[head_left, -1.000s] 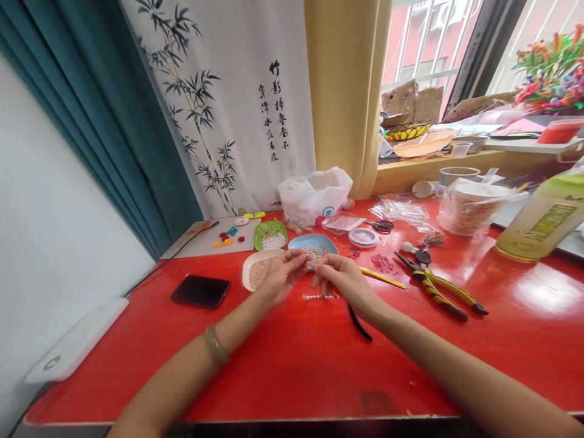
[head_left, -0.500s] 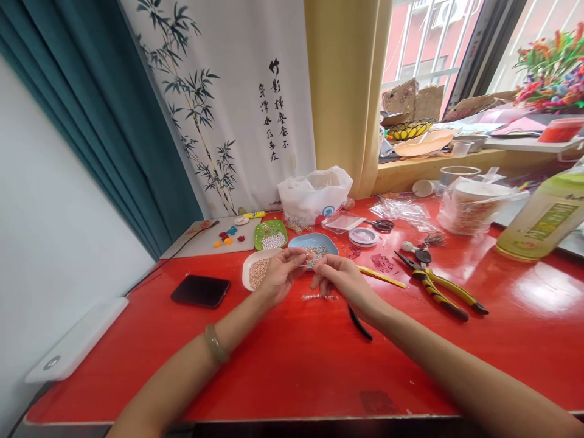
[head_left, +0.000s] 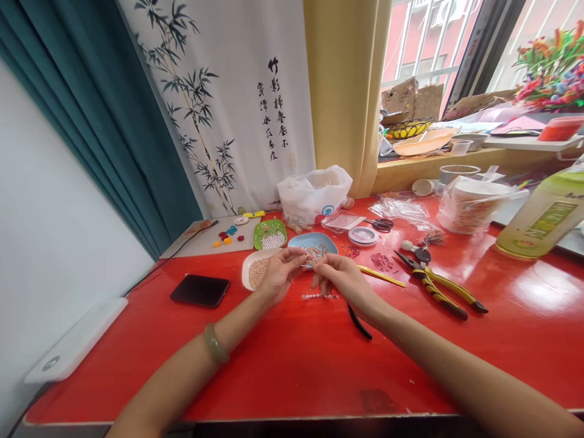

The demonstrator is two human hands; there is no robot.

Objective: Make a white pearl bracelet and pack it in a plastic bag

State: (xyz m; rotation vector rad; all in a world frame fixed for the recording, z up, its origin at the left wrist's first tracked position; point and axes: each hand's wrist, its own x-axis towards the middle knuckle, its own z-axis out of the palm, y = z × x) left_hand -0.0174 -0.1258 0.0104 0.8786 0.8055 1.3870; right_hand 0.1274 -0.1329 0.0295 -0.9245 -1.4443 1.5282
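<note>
My left hand [head_left: 279, 275] and my right hand [head_left: 341, 278] meet over the red table [head_left: 292, 365], fingertips pinched close together just in front of a blue dish [head_left: 298, 241] of small beads. Something tiny sits between the fingertips; it is too small to name. A short strand of pale beads [head_left: 319, 296] lies on the table below my right hand. A white dish [head_left: 249, 266] of tan beads sits beside my left hand. A black tool handle [head_left: 359, 323] pokes out from under my right wrist.
A green dish [head_left: 271, 233] of white beads, a white plastic bag [head_left: 314, 193], a thread spool [head_left: 362, 235], scissors [head_left: 382, 225] and yellow-handled pliers [head_left: 438, 289] lie behind and right. A black phone [head_left: 199, 290] is left, a bottle [head_left: 542, 219] far right.
</note>
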